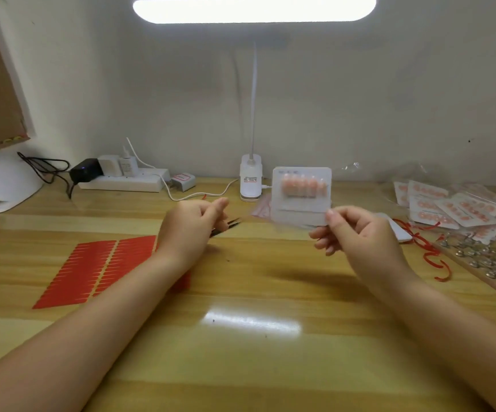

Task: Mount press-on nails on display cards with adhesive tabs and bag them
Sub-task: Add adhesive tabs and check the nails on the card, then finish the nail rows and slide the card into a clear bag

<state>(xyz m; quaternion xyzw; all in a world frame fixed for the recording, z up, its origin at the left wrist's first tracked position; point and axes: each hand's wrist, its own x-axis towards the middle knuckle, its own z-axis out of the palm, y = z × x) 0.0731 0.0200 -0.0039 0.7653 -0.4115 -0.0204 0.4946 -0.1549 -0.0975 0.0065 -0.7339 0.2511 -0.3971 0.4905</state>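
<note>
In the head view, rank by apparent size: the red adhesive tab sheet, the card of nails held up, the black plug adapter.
1. Red adhesive tab sheet, partly hidden by the left forearm.
2. Card of nails, pinched by the right hand.
3. Black plug adapter, farther from the camera, so less certain.

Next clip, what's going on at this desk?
A person holds up a display card carrying a row of pink press-on nails, pinched at its lower edge by the right hand. The left hand grips dark tweezers above the wooden desk. Red adhesive tab sheets lie to the left; finished bagged cards pile at the right.
</note>
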